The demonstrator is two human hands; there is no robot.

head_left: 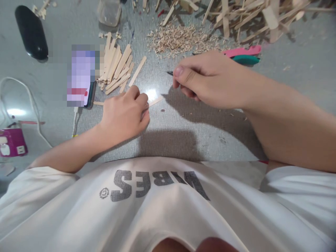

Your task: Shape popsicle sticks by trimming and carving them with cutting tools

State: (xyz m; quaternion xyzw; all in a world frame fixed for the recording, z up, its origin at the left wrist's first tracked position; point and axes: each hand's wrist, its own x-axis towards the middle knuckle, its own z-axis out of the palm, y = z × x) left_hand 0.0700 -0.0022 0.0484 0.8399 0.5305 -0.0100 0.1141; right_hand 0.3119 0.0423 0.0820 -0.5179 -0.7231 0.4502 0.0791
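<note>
My left hand (126, 110) rests on the grey table with its fingers closed on a flat wooden craft stick (156, 102), whose end juts out to the right. My right hand (202, 77) hovers to the right with thumb and fingers pinched around a thin, dark pointed tool (169, 72). Only its tip shows, so I cannot make out its kind. The tip is apart from the craft stick. Just beyond my left hand lies a pile of craft sticks (115, 66), with one single stick (137, 71) beside it.
Wood chips (181, 39) are heaped at the back, with a tangle of longer sticks (246, 17) behind right. A pink-and-green-handled tool (244, 55) lies beyond my right hand. On the left are a blurred phone (90, 96) with a cable, a black case (31, 33) and a purple box (15, 141).
</note>
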